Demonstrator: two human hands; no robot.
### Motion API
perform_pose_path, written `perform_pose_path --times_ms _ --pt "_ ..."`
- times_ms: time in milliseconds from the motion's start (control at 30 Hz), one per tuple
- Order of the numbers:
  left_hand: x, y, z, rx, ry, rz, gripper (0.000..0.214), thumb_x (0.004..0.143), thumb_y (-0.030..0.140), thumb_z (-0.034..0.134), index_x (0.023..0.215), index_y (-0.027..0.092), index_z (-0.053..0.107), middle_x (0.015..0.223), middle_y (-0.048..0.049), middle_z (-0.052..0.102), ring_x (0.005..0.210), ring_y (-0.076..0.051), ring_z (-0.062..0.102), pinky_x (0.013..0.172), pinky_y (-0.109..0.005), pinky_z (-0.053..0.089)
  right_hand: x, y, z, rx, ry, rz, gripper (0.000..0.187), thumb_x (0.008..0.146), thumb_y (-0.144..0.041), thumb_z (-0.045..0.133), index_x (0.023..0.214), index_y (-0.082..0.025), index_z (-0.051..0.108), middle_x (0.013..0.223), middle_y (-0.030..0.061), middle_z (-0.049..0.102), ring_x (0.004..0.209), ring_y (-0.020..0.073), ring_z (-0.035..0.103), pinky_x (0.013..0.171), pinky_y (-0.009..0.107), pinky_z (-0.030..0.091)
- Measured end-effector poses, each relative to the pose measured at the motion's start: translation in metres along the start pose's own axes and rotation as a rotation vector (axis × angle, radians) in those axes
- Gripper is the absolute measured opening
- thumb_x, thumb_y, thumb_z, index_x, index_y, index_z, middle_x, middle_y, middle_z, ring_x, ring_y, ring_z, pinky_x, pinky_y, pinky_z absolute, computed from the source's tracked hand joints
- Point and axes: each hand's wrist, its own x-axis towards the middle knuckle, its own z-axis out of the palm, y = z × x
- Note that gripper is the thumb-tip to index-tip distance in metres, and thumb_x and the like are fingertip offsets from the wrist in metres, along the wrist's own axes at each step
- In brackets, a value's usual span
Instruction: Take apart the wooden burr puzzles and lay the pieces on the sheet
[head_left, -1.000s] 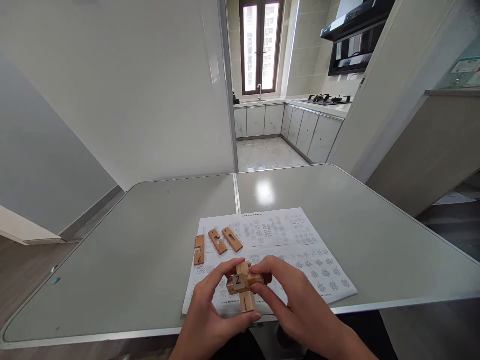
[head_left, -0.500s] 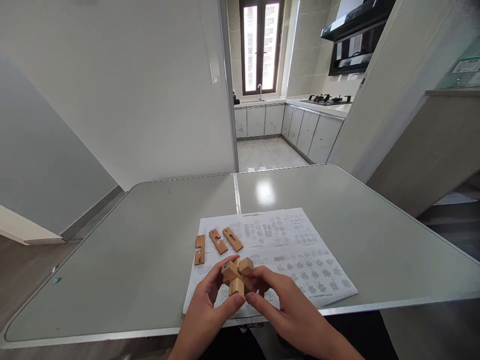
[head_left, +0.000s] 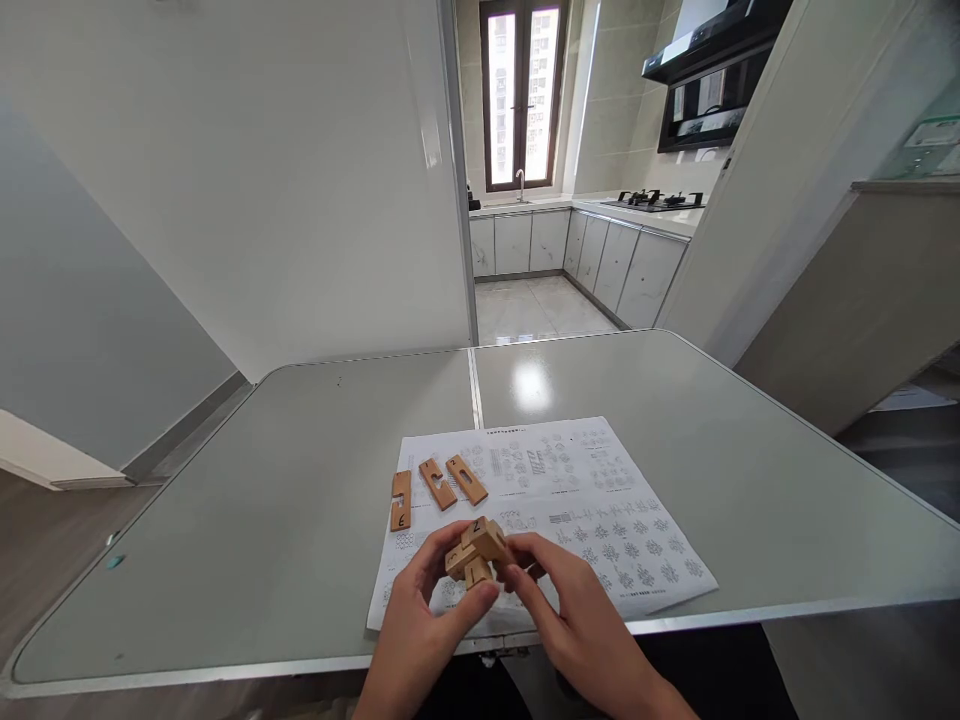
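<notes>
Near the table's front edge, a wooden burr puzzle [head_left: 476, 550] of interlocking light blocks is held above a printed sheet [head_left: 525, 460]. Handwritten digits show on its blocks, a 2 on the upper one. My left hand [head_left: 426, 600] grips the puzzle from the left, thumb in front. My right hand [head_left: 566, 600] is closed on its right side; part of the fingers is hidden behind the blocks. Beyond my left hand three flat slotted wooden pieces lie on the sheet: one marked 3 [head_left: 401, 500], one with a notch [head_left: 437, 484], and one marked 2 [head_left: 466, 480].
The grey table [head_left: 247, 530] has a metal rim and a seam down its middle. A small teal bit [head_left: 114, 562] lies near its left edge. Past the far edge, a doorway opens to a kitchen with white cabinets [head_left: 517, 242] and a gas stove [head_left: 656, 200].
The puzzle has turned in my hands, so the block marked 2 now faces up. My right hand has shifted slightly. The three flat pieces stay in place.
</notes>
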Motion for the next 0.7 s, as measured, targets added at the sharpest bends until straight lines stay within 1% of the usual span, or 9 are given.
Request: perform_pose_path --times_ms 67,167,233,300,367,500,600,700 --pt "0.001 -0.005 -0.002 -0.009 0.042 -0.009 0.057 0.078 0.051 0.082 0.124 0.021 0.068 0.127 -0.0121 0.072 0.119 -0.034 0.066 0.105 -0.043 0.052 0.001 0.002 -0.003 -0.006 0.022 0.023 0.022 0.107 -0.037 0.046 0.107 -0.023 0.063 0.1 0.0034 0.072 0.088 0.0183 0.068 0.08 0.03 0.051" --pt "0.003 -0.013 -0.007 -0.01 0.094 -0.025 0.06 0.078 0.054 0.08 0.126 0.02 0.067 0.127 -0.0123 0.071 0.12 -0.034 0.066 0.104 -0.042 0.053 0.004 0.009 -0.009 -0.05 0.042 0.072 0.027 0.107 -0.042 0.044 0.107 -0.022 0.063 0.101 0.004 0.072 0.087 0.0186 0.069 0.072 0.029 0.051" --pt "0.004 -0.018 -0.01 0.012 0.136 -0.036 0.064 0.077 0.054 0.08 0.129 0.02 0.065 0.13 -0.0121 0.07 0.122 -0.034 0.064 0.103 -0.041 0.053 0.007 0.018 -0.011 -0.141 0.05 0.104 0.028 0.106 -0.043 0.044 0.103 -0.023 0.063 0.096 0.0034 0.073 0.083 0.0191 0.068 0.065 0.028 0.049" --pt "0.004 -0.023 -0.012 0.053 0.155 -0.043 0.067 0.077 0.054 0.08 0.132 0.022 0.062 0.132 -0.0118 0.068 0.123 -0.034 0.064 0.104 -0.042 0.053 0.009 0.028 -0.012 -0.281 0.064 0.121 0.025 0.106 -0.041 0.046 0.099 -0.023 0.062 0.089 0.0021 0.072 0.075 0.0188 0.067 0.063 0.029 0.047" --pt "0.004 -0.027 -0.013 0.098 0.153 -0.04 0.068 0.078 0.053 0.08 0.135 0.023 0.059 0.134 -0.0113 0.067 0.123 -0.033 0.064 0.104 -0.042 0.052 0.012 0.036 -0.008 -0.433 0.067 0.096 0.02 0.105 -0.034 0.048 0.095 -0.023 0.06 0.086 0.0013 0.07 0.072 0.0188 0.066 0.064 0.03 0.046" --pt "0.002 -0.032 -0.012 0.158 0.169 -0.001 0.068 0.078 0.051 0.08 0.135 0.025 0.056 0.134 -0.0101 0.067 0.121 -0.031 0.065 0.103 -0.041 0.053 0.019 0.046 0.006 -0.655 0.042 -0.025 0.012 0.1 -0.021 0.054 0.09 -0.023 0.059 0.088 0.0029 0.07 0.076 0.0208 0.068 0.066 0.03 0.047" --pt "0.0 -0.031 -0.011 0.22 0.172 0.028 0.067 0.077 0.05 0.081 0.133 0.025 0.056 0.13 -0.0097 0.068 0.119 -0.031 0.065 0.103 -0.042 0.053 0.026 0.047 0.018 -0.735 0.023 -0.081 0.009 0.096 -0.015 0.06 0.09 -0.022 0.06 0.09 0.0033 0.07 0.079 0.022 0.068 0.069 0.032 0.05" --pt "-0.001 -0.029 -0.013 0.291 0.161 0.055 0.065 0.077 0.05 0.081 0.132 0.024 0.058 0.127 -0.0098 0.07 0.118 -0.032 0.066 0.104 -0.044 0.052 0.032 0.046 0.025 -0.737 0.006 -0.088 0.009 0.094 -0.012 0.062 0.095 -0.021 0.061 0.093 0.0044 0.069 0.084 0.0239 0.068 0.071 0.034 0.052"
